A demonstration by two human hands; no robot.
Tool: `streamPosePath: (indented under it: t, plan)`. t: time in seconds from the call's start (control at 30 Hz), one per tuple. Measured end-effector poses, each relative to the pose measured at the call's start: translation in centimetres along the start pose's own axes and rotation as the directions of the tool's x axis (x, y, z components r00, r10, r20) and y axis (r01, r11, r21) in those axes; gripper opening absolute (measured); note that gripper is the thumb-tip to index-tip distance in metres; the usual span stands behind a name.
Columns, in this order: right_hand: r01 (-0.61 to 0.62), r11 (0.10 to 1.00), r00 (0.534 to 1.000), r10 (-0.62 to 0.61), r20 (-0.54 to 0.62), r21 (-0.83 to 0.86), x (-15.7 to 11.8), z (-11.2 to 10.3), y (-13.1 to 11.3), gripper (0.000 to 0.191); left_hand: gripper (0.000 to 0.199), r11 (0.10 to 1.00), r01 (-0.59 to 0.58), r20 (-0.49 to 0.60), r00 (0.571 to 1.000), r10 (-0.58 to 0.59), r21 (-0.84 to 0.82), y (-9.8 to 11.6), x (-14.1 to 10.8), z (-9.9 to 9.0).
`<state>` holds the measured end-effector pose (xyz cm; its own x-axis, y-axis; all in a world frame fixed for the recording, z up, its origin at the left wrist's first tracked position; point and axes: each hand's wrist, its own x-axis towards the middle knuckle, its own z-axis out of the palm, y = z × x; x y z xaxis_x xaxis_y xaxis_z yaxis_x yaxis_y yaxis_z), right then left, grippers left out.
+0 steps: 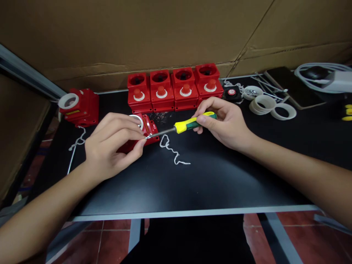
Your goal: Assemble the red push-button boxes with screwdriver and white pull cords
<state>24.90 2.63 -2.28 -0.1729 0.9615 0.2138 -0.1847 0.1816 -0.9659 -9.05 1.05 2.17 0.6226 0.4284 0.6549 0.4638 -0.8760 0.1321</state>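
Note:
My right hand [224, 119] is closed around the yellow and green handle of a screwdriver [189, 124], its shaft pointing left. At the shaft's tip, the thumb and index finger of my left hand [112, 146] pinch a small silvery screw [148, 136]. Partly hidden behind my left fingers lies a red housing [150, 126] with a white ring [139, 121]; whether the fingers touch it, I cannot tell. A curly white cord [176, 154] lies on the black tabletop [192, 187], below the screwdriver.
Several red housings with round red knobs [186, 89] stand in a row against the cardboard wall [165, 33]. Another red housing [88, 106] is at the left. White rings [284, 111], long bolts [271, 86], a dark flat panel [294, 86] and a cable [310, 68] lie at the right.

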Motion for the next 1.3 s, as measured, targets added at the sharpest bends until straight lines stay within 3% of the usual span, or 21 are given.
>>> streamPosePath:
  t: [0.27,0.4,0.47,0.53,0.6,0.67,0.73,0.8,1.0,1.17,1.23,1.3]
  plan:
    - [-0.007,1.0,0.998,0.006,-0.061,-0.029,0.2,0.1,0.0,0.063,0.022,1.0,-0.008,-0.02,1.0,0.007,-0.007,-0.3,-0.1,0.1]
    - [-0.009,0.996,0.988,0.022,-0.154,0.084,0.5,0.1,-0.6,0.067,0.023,0.999,-0.035,-0.028,0.999,0.035,0.009,-0.4,-0.1,0.1]
    - [-0.028,0.987,0.991,0.048,-0.122,0.157,0.1,0.5,-1.5,0.063,0.023,0.998,-0.056,-0.031,0.998,0.056,-0.002,-0.2,-0.1,0.2]
    - [-0.131,0.976,0.991,0.129,0.022,0.176,-0.9,1.4,-2.6,0.058,0.023,0.997,-0.073,-0.032,0.997,0.072,-0.024,0.0,-0.1,0.2]
    - [-0.319,0.938,0.934,0.287,0.215,0.133,-2.3,2.7,-3.7,0.058,0.023,0.996,-0.083,-0.021,0.996,0.082,-0.041,0.3,-0.1,0.3]
    - [-0.512,0.852,0.821,0.449,0.353,0.106,-3.7,4.4,-4.4,0.057,0.022,0.994,-0.097,-0.006,0.995,0.097,-0.05,0.7,-0.2,0.3]
    - [-0.626,0.775,0.736,0.547,0.399,0.091,-4.8,6.0,-4.5,0.057,0.022,0.991,-0.122,0.001,0.993,0.122,-0.051,1.0,-0.3,0.3]
    - [-0.656,0.744,0.723,0.57,0.389,0.129,-5.2,7.1,-4.3,0.058,0.02,0.986,-0.165,0.005,0.986,0.165,-0.037,1.2,-0.3,0.4]
    - [-0.605,0.79,0.775,0.556,0.3,0.101,-5.1,8.1,-2.9,0.053,0.008,0.928,-0.367,0.024,0.93,0.366,0.07,2.2,-0.2,1.0]
    - [-0.57,0.821,0.788,0.56,0.256,-0.037,-4.6,7.9,-3.8,0.051,0.015,0.95,-0.308,0.031,0.951,0.307,0.049,2.4,-0.6,1.1]
    - [-0.438,0.896,0.881,0.444,0.163,-0.077,-3.9,6.4,-5.7,0.042,0.034,0.941,-0.299,0.045,0.954,0.296,0.159,1.7,-0.3,0.3]
    - [-0.125,0.971,0.992,0.117,-0.049,-0.203,-2.7,3.7,-8.8,0.022,0.04,0.91,-0.302,0.041,0.952,0.303,0.283,0.8,0.6,-1.1]
